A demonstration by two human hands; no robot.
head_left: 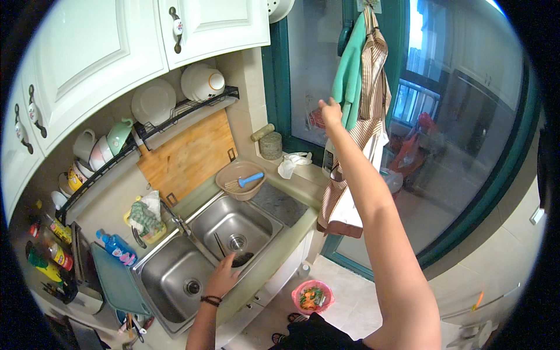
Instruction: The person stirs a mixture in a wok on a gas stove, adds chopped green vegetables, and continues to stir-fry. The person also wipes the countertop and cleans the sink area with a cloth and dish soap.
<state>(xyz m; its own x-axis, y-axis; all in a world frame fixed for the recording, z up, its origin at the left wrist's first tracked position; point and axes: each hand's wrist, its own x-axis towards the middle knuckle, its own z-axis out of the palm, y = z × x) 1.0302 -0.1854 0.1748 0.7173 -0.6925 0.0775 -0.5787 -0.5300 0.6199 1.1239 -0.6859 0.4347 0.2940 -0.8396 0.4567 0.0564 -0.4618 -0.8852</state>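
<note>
My right hand (331,113) is raised at the left edge of a green towel (350,81) that hangs from a hook with a striped apron (372,105); whether the fingers grip the towel I cannot tell. Over the front edge of the double steel sink (170,280) is my left hand (224,276), its fingers apart and nothing in them. Near its fingertips, in the right basin, lie a dark round scrubber (242,259) and a pair of chopsticks (219,243). Behind that basin a brown plastic basin (223,175) holds a brush with a blue handle (250,179).
A pink basket (313,297) with food scraps stands on the floor by my feet. A wooden cutting board (192,153) leans on the wall under a black dish rack (186,109). Left of the sink are a blue detergent bottle (118,249) and a green board (116,280). White cabinets (214,22) hang above.
</note>
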